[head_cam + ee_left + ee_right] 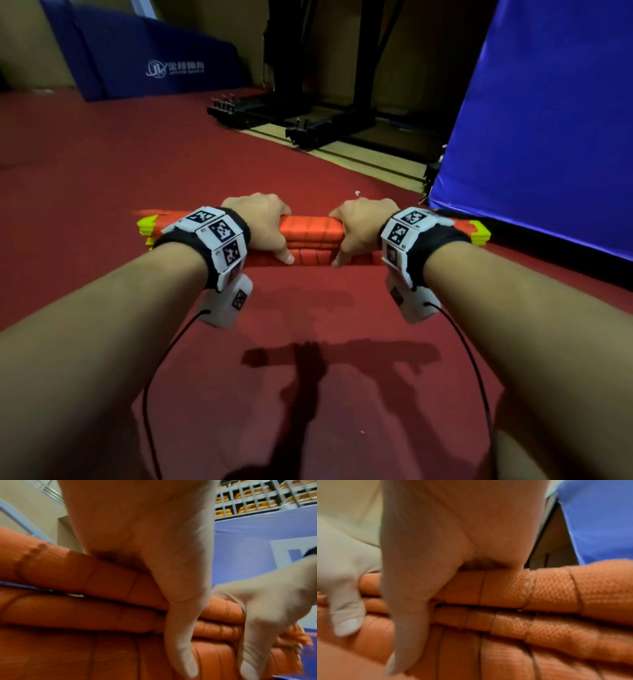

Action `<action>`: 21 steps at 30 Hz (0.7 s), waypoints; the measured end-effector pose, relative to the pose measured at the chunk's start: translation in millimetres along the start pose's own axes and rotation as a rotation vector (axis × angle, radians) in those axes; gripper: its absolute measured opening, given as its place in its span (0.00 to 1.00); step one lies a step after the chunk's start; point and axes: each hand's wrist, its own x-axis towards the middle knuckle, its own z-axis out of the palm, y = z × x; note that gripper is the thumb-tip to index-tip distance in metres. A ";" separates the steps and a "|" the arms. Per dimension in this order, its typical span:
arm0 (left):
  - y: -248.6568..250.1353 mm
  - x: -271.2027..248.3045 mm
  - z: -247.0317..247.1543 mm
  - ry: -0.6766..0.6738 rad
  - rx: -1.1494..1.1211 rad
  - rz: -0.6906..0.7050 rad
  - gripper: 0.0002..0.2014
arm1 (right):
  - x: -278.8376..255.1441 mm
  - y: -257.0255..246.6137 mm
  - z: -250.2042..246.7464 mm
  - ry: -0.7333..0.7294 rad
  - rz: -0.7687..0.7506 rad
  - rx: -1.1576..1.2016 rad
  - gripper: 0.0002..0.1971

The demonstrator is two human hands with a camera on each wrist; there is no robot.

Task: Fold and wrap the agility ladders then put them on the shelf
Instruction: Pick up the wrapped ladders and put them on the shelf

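Gripping the folded agility ladder bundle (310,236) from above, the left hand (265,228) and the right hand (359,229) sit side by side near its middle, fingers curled over the far edge and thumbs down the near face. The bundle lies across the red floor mat (102,164) at about twelve o'clock from the person, with yellow rung ends (147,224) sticking out at nine o'clock and more yellow at three o'clock (479,234). In the wrist views, the orange webbing straps (547,592) are wound round stacked layers, and the left thumb (181,635) presses their face.

The main risk seems to be the stack coming apart. Both grips are close to the centre, so the long outer ends are unsupported; on a lift, they could sag or fan out, and the flat rungs may slide over one another. The straps look smooth and flexible, so a loose wrap could slacken or slip sideways if the hands shift. Whether the strap end is fastened cannot be told. The blue pad (548,120) standing at two o'clock is near the right end of the bundle, so swinging that way could catch it. The shelf (257,497), seen only in the left wrist view, holds other items, so the bundle could snag going in.
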 end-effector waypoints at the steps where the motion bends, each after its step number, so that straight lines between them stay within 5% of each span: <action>1: 4.1 0.3 1.8 0.001 0.018 -0.003 0.25 | -0.7 1.7 7.4 -0.006 0.010 0.020 0.27; 11: 38.5 1.8 -16.1 0.122 -0.022 0.015 0.26 | -12.9 29.9 -21.5 -0.012 0.078 0.038 0.25; 21: 68.4 36.5 -8.4 0.048 -0.079 0.069 0.23 | -5.9 65.5 -16.9 -0.094 0.186 0.072 0.25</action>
